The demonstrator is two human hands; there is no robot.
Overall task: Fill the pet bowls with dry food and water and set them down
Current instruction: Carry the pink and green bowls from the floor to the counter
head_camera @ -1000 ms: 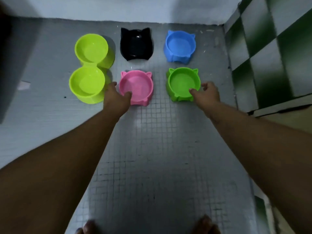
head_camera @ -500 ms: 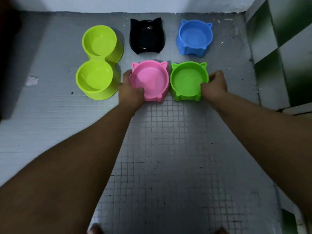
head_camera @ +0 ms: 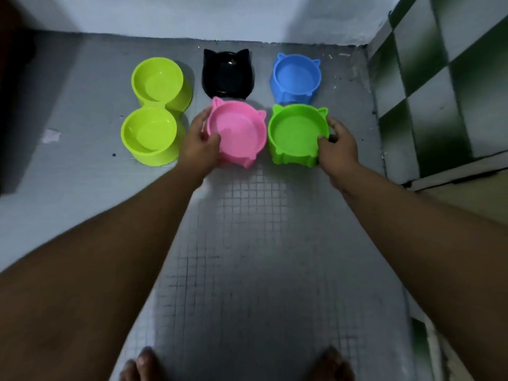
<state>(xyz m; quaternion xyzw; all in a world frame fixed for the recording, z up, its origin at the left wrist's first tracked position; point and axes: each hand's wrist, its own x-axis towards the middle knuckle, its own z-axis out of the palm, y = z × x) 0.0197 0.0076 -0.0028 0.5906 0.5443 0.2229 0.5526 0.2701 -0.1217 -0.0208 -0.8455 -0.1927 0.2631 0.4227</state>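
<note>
In your left hand (head_camera: 199, 145) the grip is closed on the pink bowl (head_camera: 237, 133); your right hand (head_camera: 338, 148) grips the green bowl (head_camera: 298, 133) just beside it. Both bowls look empty, as do those beyond your grip. Filling and setting down remain, I judge.

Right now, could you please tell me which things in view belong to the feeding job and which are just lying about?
For the job:
- pink bowl, gripped by the left hand
- green bowl, gripped by the right hand
- blue bowl
- black bowl
- yellow-green double bowl
All look empty.

Just lying about:
- scrap of paper on the floor
</note>
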